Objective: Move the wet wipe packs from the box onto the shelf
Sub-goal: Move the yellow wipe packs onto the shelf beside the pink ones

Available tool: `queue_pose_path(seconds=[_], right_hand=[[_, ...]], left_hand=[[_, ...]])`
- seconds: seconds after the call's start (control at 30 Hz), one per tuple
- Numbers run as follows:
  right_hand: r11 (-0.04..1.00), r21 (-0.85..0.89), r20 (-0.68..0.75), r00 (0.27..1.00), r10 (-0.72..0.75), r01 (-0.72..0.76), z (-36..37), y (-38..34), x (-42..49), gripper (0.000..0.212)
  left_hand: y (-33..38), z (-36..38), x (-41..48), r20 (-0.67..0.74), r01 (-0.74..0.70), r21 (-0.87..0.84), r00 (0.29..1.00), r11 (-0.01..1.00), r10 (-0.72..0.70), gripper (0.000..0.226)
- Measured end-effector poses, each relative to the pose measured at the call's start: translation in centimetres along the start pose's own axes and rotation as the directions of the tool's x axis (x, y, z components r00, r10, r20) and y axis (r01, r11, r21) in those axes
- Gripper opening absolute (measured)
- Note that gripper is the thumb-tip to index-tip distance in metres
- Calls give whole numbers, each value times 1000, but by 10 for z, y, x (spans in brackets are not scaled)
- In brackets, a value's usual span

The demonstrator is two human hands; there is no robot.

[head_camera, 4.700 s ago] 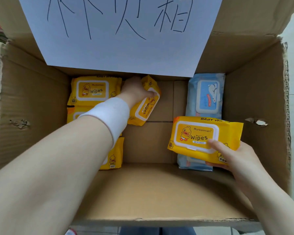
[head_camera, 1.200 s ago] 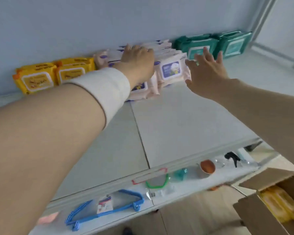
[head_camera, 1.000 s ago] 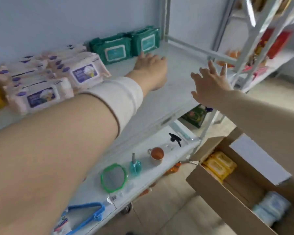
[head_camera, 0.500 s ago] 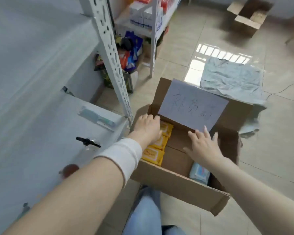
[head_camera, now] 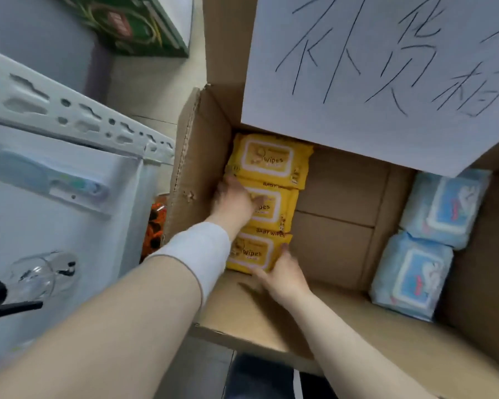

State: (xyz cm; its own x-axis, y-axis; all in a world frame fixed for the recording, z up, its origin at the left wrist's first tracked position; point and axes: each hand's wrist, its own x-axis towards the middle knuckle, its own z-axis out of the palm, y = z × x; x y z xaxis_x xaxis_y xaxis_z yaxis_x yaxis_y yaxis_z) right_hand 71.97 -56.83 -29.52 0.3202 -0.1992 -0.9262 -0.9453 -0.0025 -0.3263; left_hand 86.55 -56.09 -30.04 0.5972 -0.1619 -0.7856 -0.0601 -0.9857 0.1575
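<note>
Left-side wipe packs [head_camera: 271, 161]: yellow, white-framed lids, dark "Wipes" lettering
Right-side wipe packs [head_camera: 409, 280]: pale blue, white lids
Box [head_camera: 337, 249]: plain brown cardboard
Paper sheet [head_camera: 357, 67]: white, black handwritten strokes
Wristband [head_camera: 196, 254]: white
Shelf [head_camera: 55, 226]: white
Carton [head_camera: 139, 24]: dark green

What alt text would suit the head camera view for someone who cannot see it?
Two bare hands reach into a cardboard box: the left hand lies on the middle yellow pack of three, the right hand grips the nearest yellow pack at its corner. Two blue packs lie at the box's right.
</note>
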Motion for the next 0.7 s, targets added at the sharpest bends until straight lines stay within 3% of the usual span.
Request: queue_pose_path(seconds=[0.13,0.27,0.4,0.47,0.6,0.7], right_hand=[[980,158,-105,985,139,-121,19,-6,9,91],[945,177,-96,951,294,-274,17,-5,24,96],[948,192,-59,961,270,-255,12,2,34,79],[961,206,11,982,187,-185,19,3,27,62],[940,324,27,994,103,-106,24,2,22,36],[895,438,13,996,90,-86,13,11,16,22]], left_hand=[[-9,11,7,-96,7,16,995,1000,-5,87],[-11,16,10,-104,11,29,995,1000,-8,102],[-14,15,24,-40,17,-59,999,998,-19,104],[-18,16,25,-15,24,-94,1000,995,-26,99],[-20,21,18,95,-11,-261,995,965,37,75],[-17,17,7,64,-76,-386,992,919,109,67]])
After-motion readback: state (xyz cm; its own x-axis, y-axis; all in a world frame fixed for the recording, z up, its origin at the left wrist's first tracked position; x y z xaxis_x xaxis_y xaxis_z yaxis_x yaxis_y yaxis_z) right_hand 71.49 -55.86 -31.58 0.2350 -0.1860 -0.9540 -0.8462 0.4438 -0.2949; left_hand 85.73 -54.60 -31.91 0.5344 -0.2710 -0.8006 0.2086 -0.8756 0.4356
